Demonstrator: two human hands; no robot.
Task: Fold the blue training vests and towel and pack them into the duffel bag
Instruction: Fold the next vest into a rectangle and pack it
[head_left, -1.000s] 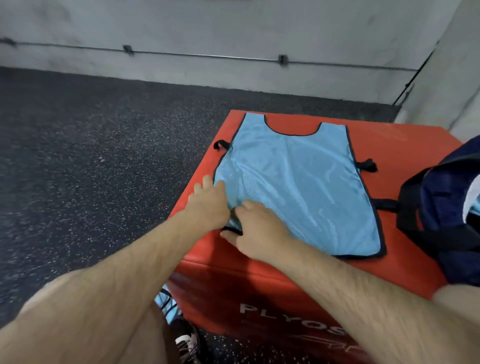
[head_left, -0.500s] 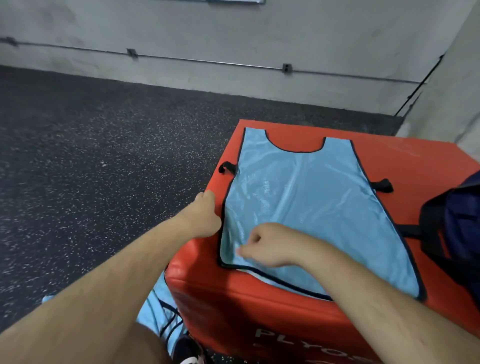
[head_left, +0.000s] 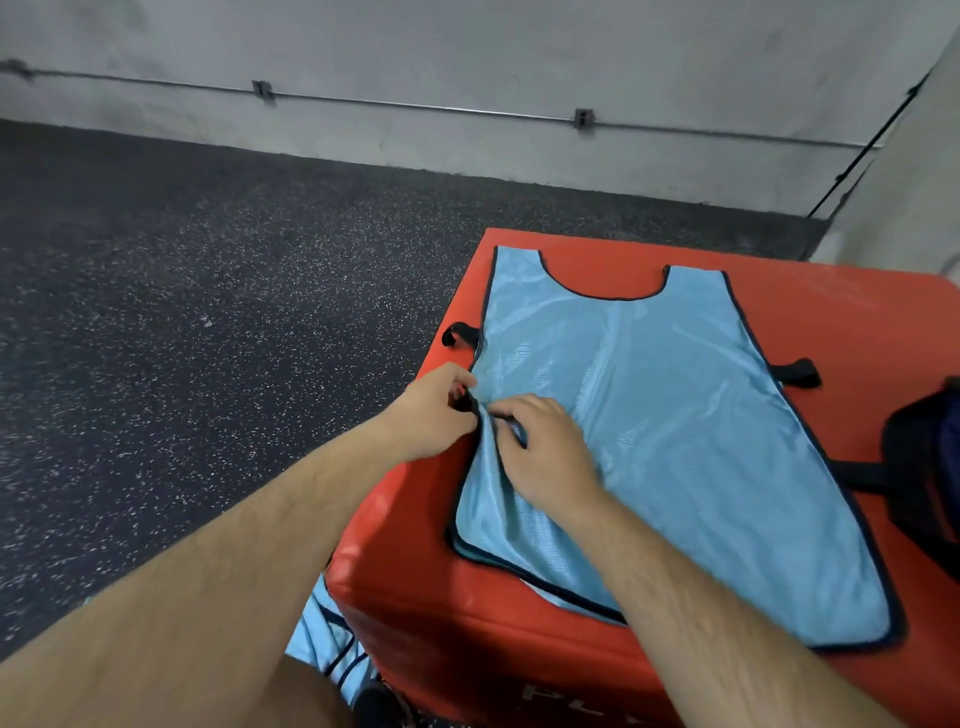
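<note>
A light blue training vest (head_left: 665, 415) with black trim lies flat on a red plyo box (head_left: 841, 312). My left hand (head_left: 431, 410) and my right hand (head_left: 545, 452) meet at the vest's left edge, where each pinches the black trim and bunches the fabric a little. A dark navy duffel bag (head_left: 924, 478) sits at the box's right side, cut off by the frame. More light blue fabric (head_left: 322, 639) lies on the floor by the box's near left corner.
Dark speckled rubber floor (head_left: 208, 338) spreads to the left of the box. A grey wall (head_left: 467, 62) with a thin pipe runs along the back. Black side straps (head_left: 795, 371) stick out from the vest on both sides.
Both hands have moved up the vest's left edge and come together, now pinching the trim. The view has shifted so the box sits lower and further right.
</note>
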